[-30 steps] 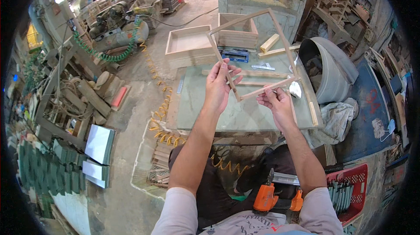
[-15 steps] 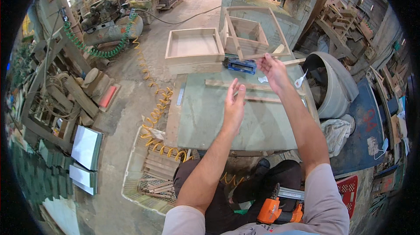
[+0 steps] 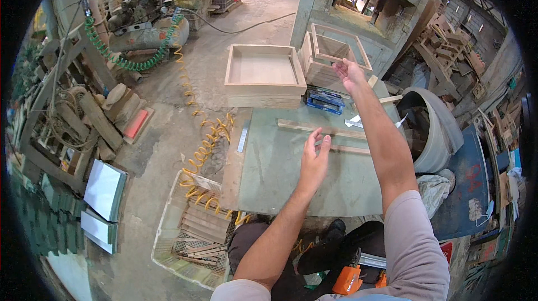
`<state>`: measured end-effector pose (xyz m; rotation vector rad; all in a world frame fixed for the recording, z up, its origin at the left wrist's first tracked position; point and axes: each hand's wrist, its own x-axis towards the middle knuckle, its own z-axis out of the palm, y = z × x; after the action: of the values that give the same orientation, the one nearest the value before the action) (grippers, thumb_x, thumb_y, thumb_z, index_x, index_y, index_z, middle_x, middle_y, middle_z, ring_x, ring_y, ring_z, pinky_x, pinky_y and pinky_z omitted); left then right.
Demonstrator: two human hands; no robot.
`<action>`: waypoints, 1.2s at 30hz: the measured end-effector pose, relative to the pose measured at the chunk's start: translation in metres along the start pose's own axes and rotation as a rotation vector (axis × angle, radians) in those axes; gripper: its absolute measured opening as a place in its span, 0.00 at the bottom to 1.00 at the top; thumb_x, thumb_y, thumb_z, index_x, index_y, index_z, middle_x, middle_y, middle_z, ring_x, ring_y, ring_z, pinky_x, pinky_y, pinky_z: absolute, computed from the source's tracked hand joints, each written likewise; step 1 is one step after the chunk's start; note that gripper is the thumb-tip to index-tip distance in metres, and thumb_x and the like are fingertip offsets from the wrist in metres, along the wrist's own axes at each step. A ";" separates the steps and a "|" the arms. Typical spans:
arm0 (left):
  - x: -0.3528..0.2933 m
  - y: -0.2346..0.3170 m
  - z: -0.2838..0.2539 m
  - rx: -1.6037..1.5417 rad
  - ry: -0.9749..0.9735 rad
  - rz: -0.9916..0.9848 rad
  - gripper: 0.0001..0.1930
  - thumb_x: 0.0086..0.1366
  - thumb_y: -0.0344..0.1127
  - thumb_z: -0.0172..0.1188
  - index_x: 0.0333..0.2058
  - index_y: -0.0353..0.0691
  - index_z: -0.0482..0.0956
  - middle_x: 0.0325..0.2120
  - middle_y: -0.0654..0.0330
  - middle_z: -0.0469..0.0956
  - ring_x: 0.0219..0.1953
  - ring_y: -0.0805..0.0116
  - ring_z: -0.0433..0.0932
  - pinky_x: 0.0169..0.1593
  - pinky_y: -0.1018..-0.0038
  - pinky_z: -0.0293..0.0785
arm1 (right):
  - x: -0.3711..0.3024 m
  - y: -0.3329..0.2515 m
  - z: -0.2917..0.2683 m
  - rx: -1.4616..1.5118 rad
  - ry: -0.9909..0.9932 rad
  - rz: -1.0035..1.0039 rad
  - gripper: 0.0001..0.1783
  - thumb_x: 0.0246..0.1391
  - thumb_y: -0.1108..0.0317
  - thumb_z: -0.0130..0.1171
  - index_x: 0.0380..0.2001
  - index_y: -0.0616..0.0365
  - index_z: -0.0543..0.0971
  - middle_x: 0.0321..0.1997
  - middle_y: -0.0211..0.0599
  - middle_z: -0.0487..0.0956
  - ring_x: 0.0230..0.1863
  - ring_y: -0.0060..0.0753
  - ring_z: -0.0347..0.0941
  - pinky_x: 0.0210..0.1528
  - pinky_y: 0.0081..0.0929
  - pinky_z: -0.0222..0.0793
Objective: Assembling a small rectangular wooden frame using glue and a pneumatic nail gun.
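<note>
My right hand (image 3: 351, 77) reaches to the back of the green-topped table (image 3: 269, 172), its fingers curled at the lower bar of a thin rectangular wooden frame (image 3: 365, 54). That frame leans over an open wooden box (image 3: 314, 74); the fingertips partly hide the contact. Lower and nearer, my left hand (image 3: 315, 161) hovers with fingers apart and nothing in them. Just beyond it two wooden strips (image 3: 297, 126) lie across the tabletop. A shallow wooden tray-like box (image 3: 263, 68) rests at the table's far left, on another wooden piece.
Blue packs (image 3: 325, 102) sit by the boxes. A grey barrel (image 3: 437, 133) stands right of the table. An orange nail gun (image 3: 348, 280) lies by my lap. Yellow coiled hose (image 3: 210, 141) runs down to the left, above a crate (image 3: 162, 245) of wood pieces.
The wooden frame has moved away from me, back over the open box, with my right hand at its lower bar. My left hand stays open. The view has shifted.
</note>
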<state>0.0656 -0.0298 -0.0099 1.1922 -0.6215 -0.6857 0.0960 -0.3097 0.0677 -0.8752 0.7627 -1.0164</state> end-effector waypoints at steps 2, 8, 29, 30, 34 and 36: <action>0.001 0.000 0.001 0.001 -0.018 0.014 0.27 0.69 0.49 0.51 0.58 0.35 0.65 0.49 0.50 0.72 0.48 0.65 0.72 0.52 0.70 0.67 | 0.004 0.001 0.002 -0.003 0.006 0.003 0.06 0.60 0.73 0.50 0.35 0.66 0.71 0.32 0.44 0.74 0.34 0.39 0.74 0.41 0.34 0.80; 0.000 0.008 0.003 -0.017 -0.040 -0.034 0.26 0.69 0.48 0.51 0.57 0.36 0.65 0.51 0.45 0.68 0.47 0.60 0.73 0.52 0.68 0.69 | 0.009 0.006 -0.003 -0.002 -0.031 0.009 0.04 0.60 0.74 0.50 0.34 0.66 0.70 0.32 0.43 0.73 0.34 0.38 0.74 0.42 0.34 0.80; -0.001 0.006 0.001 -0.029 -0.031 -0.023 0.25 0.69 0.47 0.50 0.57 0.34 0.65 0.50 0.45 0.68 0.47 0.60 0.73 0.51 0.68 0.69 | 0.012 0.015 -0.006 -0.178 -0.036 0.072 0.14 0.61 0.66 0.53 0.45 0.65 0.69 0.42 0.45 0.73 0.38 0.38 0.73 0.42 0.34 0.79; -0.001 0.004 0.001 -0.020 -0.015 -0.019 0.25 0.69 0.47 0.50 0.57 0.34 0.65 0.50 0.45 0.68 0.47 0.60 0.73 0.51 0.68 0.69 | 0.014 0.015 -0.009 -0.231 -0.066 0.089 0.17 0.60 0.63 0.54 0.46 0.64 0.69 0.43 0.45 0.73 0.40 0.39 0.72 0.43 0.34 0.78; 0.004 -0.016 0.007 -0.002 -0.034 0.094 0.26 0.69 0.48 0.51 0.58 0.36 0.65 0.51 0.49 0.70 0.50 0.61 0.71 0.53 0.69 0.68 | 0.015 0.015 -0.023 -0.337 -0.155 0.058 0.25 0.60 0.54 0.55 0.49 0.64 0.68 0.45 0.47 0.73 0.45 0.41 0.70 0.46 0.34 0.75; 0.002 -0.011 0.011 -0.026 -0.034 0.063 0.26 0.69 0.48 0.51 0.58 0.36 0.65 0.52 0.49 0.69 0.51 0.61 0.71 0.54 0.69 0.68 | 0.017 0.008 -0.029 -0.375 -0.102 0.090 0.26 0.59 0.53 0.55 0.49 0.64 0.68 0.42 0.46 0.73 0.44 0.40 0.71 0.45 0.33 0.75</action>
<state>0.0567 -0.0404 -0.0176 1.1344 -0.6744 -0.6597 0.0798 -0.3305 0.0454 -1.1940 0.9136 -0.7540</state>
